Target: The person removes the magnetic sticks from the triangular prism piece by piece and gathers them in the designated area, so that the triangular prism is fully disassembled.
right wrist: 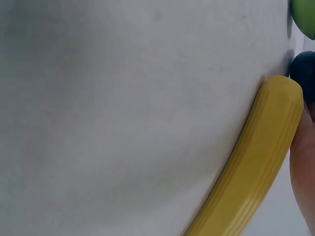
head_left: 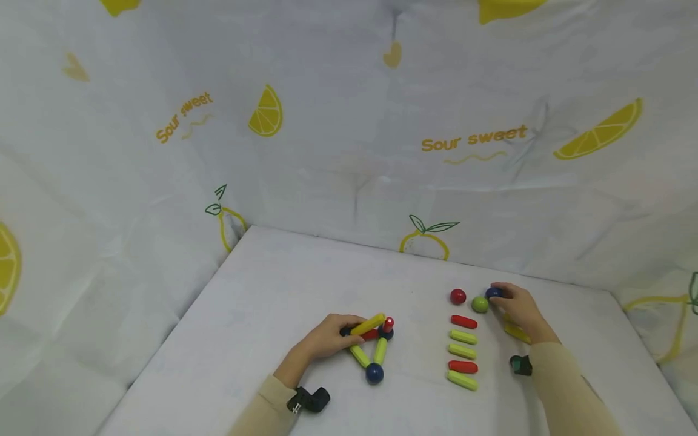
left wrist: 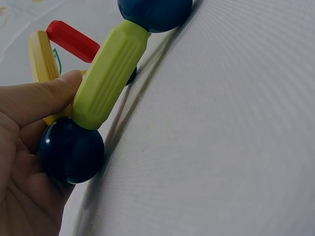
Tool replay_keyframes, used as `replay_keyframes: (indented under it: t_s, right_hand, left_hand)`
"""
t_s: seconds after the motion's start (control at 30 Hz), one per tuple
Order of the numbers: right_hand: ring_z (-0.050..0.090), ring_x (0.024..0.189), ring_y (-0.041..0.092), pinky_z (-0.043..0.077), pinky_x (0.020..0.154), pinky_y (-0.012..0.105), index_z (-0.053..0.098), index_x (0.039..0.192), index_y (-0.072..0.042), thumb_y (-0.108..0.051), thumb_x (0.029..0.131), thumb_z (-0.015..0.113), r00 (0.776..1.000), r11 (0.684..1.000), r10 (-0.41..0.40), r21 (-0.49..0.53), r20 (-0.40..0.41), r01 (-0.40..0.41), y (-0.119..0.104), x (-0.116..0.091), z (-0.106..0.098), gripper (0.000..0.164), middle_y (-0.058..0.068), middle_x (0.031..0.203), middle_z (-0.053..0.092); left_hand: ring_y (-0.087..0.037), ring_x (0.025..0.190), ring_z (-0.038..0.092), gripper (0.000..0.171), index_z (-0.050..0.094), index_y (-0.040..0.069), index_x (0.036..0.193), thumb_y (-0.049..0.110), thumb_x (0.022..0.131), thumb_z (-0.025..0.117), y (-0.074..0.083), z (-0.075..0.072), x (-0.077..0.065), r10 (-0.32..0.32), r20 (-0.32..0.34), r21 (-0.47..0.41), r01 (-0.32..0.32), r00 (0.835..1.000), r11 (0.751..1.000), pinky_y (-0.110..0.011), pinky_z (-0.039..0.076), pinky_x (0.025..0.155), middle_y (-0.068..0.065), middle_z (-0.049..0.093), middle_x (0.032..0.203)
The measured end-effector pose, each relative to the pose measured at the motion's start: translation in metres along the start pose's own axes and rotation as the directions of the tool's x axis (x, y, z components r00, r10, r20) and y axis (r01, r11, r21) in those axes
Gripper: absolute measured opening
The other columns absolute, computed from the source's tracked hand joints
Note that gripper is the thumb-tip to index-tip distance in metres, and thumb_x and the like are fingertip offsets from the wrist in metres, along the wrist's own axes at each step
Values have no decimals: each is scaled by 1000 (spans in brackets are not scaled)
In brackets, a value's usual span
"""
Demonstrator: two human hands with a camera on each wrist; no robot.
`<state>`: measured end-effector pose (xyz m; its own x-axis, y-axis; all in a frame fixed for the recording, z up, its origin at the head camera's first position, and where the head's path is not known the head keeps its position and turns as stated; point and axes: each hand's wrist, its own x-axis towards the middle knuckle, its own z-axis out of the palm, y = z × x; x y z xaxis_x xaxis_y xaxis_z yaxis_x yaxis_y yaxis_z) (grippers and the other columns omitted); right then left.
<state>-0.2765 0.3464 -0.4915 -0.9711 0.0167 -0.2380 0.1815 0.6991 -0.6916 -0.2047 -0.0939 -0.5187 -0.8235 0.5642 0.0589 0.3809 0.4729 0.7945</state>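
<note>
My left hand grips one corner of a frame built from rods and balls, its thumb against a yellow-green rod and a dark blue ball by the palm. Another blue ball forms the near corner. A yellow rod and a red rod stick up from the far side. At the back right, my right hand pinches a loose blue ball. A green ball sits just left of it, with a curved yellow rod under the right wrist.
Left of the green ball lies a red ball. Below it runs a column of loose short rods, red ones and yellow-green ones. A white cloth with lemon prints hangs behind the white table.
</note>
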Motion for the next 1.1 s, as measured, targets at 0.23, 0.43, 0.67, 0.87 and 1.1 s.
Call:
replay_keyframes:
  t_s: [0.23,0.43,0.67,0.87,1.1]
  right_hand:
    - [26,131,52,27,105,65,29,144,4,-19,97,51,1000,1000,18,-26,26,-17,1,1,-1,57,36,144,26]
    - [27,131,52,27,105,64,27,145,5,-18,97,51,1000,999,5,-36,30,-4,2,1,-2,59,37,144,27]
    - [28,129,52,29,104,64,24,145,6,-21,97,51,999,1000,-6,-30,39,7,-1,-3,-5,62,37,143,26]
    - [26,133,50,29,106,62,19,147,6,-27,100,44,1000,1000,-6,24,21,6,-1,-6,-7,62,33,148,24]
    - [23,136,49,27,106,63,18,148,4,-37,100,42,992,990,-93,99,-83,101,-6,-12,-12,67,30,151,22]
  left_hand:
    - [-8,102,57,35,63,18,125,28,91,65,-3,1,0,-30,-10,2,30,1000,1000,-32,48,95,1,65,120]
    - [-7,103,57,36,62,18,125,30,91,64,-5,1,0,-32,-10,-8,32,999,999,-30,48,95,2,65,120]
    - [-6,103,58,37,62,19,125,32,90,64,-6,2,2,-17,-8,-6,17,1000,1000,-29,49,95,2,65,119]
    - [-8,105,58,38,62,18,126,32,90,64,-5,2,2,-11,-5,-1,11,1000,1000,-31,48,96,2,66,120]
    - [-8,105,58,37,62,19,125,32,90,64,-4,2,1,-33,-7,-4,33,999,999,-32,48,96,2,65,119]
